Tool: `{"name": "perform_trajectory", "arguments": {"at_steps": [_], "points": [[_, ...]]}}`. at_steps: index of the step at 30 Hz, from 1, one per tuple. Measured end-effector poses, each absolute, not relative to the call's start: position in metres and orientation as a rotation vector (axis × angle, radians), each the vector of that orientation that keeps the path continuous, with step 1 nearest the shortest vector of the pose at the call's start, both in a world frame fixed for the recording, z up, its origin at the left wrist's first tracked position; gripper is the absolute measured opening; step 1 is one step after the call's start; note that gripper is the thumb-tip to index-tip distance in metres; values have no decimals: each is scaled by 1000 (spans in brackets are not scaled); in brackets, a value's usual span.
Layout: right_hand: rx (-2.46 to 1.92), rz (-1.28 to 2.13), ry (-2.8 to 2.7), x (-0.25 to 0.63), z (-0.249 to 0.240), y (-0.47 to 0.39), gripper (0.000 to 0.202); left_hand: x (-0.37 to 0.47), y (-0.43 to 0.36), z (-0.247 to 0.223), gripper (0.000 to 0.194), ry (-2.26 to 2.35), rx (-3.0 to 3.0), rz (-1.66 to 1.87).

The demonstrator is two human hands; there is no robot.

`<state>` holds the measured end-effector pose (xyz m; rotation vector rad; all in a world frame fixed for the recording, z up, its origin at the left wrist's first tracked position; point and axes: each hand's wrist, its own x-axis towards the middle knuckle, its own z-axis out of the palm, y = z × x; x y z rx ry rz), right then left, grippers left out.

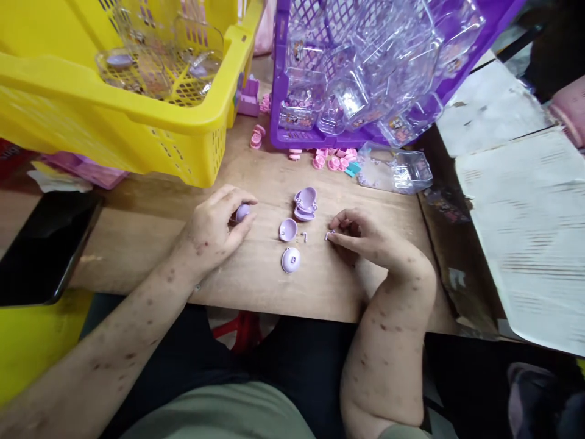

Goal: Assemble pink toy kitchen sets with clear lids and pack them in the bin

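Observation:
Between thumb and fingers, my left hand [223,222] grips a rounded purple plastic piece [243,212], low over the table. On the right, my right hand [359,235] pinches a tiny purple hook-shaped part [329,235] between thumb and fingertip. A similar small hook-shaped part [304,236] lies on the wood between the hands. Beside it rest a purple toy bowl [287,230] and a round domed purple piece [291,260] with a small knob on top. Slightly farther back sits a stack of purple bowl-shaped pieces [306,204].
A yellow basket [137,122] and a purple basket [276,110] hold clear plastic packs. Small pink toy parts [336,161] and a clear pack [395,171] lie in front of the purple one. A black phone [46,244] is at left, cardboard [521,231] at right.

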<state>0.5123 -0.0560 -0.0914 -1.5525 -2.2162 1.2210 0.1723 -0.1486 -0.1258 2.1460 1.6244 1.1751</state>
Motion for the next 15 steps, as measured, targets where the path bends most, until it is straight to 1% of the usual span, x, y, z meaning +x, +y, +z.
{"name": "perform_trajectory", "arguments": {"at_steps": [3, 5, 7, 10, 12, 15], "points": [[-1526, 1163, -2264, 511, -95, -53, 30, 177, -151, -124, 18, 1552, 1990, 1268], [-1494, 1085, -2297, 510, -95, -51, 34, 180, -152, -126, 22, 1470, 1833, 1304], [-1482, 996, -2271, 510, -93, -51, 32, 181, -152, -127, 25, 1382, 1732, 1328], [-1490, 930, -2139, 509, -90, -52, 27, 179, -154, -123, 20, 1335, 1836, 1346], [-1439, 966, -2034, 505, -87, -54, 29, 178, -154, -119, 16, 1304, 1970, 1369], [-1246, 1071, -1863, 490, -79, -61, 34, 177, -155, -114, 15, 1148, 2047, 1409]]}}
